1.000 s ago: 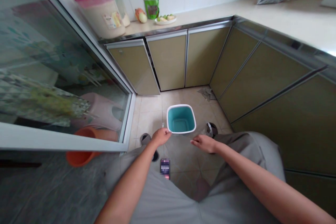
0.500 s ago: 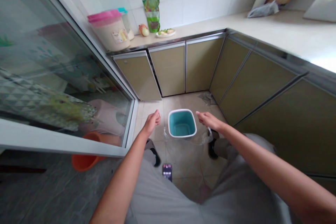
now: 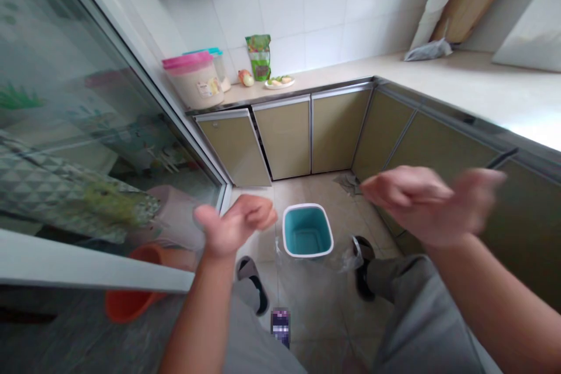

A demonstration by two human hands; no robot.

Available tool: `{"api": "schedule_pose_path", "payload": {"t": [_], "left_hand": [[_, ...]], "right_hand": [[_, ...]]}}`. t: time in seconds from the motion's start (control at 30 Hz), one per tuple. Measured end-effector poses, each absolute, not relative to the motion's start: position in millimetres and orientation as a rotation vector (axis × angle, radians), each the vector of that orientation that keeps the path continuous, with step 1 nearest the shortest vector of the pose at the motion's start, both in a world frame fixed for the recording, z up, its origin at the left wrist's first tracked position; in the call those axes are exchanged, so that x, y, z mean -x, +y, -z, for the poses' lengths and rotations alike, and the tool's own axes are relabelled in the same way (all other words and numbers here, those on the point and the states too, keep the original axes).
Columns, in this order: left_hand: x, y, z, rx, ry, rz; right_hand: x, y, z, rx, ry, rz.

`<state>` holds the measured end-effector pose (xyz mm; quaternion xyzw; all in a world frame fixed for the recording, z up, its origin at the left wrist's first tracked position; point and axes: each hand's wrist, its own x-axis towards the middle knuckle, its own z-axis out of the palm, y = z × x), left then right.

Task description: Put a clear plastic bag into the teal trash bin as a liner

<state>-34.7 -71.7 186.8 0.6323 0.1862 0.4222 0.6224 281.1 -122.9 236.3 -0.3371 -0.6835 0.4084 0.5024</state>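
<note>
A teal bin [image 3: 307, 232] with a white rim stands upright on the floor between my feet, and no contents show in it. Thin clear plastic [image 3: 350, 255] lies around its near side; its full outline is hard to make out. My left hand [image 3: 239, 223] is raised to the left of the bin, thumb spread away from loosely curled fingers. Higher and farther right, my right hand [image 3: 421, 201] is smeared by motion, its thumb also stretched out from curled fingers. Neither hand touches the bin, and I see nothing held in either one.
A phone [image 3: 280, 326] lies on the floor before me. Slippered feet flank the bin. Cabinets [image 3: 283, 137] and a counter [image 3: 350, 73] with pink-lidded container [image 3: 195, 82], onion [image 3: 246, 78], green pouch [image 3: 260, 58] and plate [image 3: 280, 83] enclose it. Left: glass door, orange bucket [image 3: 131, 304].
Both hands have risen toward me and moved apart from the bin's sides, the right one most. Their thumbs have spread from the fingers. The view has tilted up slightly; the bin stays in place.
</note>
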Motion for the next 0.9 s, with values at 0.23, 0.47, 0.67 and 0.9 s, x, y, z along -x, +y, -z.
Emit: {"api": "schedule_pose_path", "payload": {"t": [0.23, 0.47, 0.67, 0.9], "left_hand": [[-33, 57, -79, -1.101, 0.660, -0.714], [-21, 67, -93, -1.039, 0.645, -0.736], [-9, 32, -84, -1.083, 0.717, -0.831], [71, -41, 27, -1.464, 1.482, -0.403]], "right_hand": [[-256, 29, -78, 1.173, -1.276, -1.574], [-253, 38, -80, 1.063, -1.238, -1.567], [-261, 11, -62, 1.131, -1.326, -1.393], [-251, -94, 51, 1.802, -1.987, -1.090]]}}
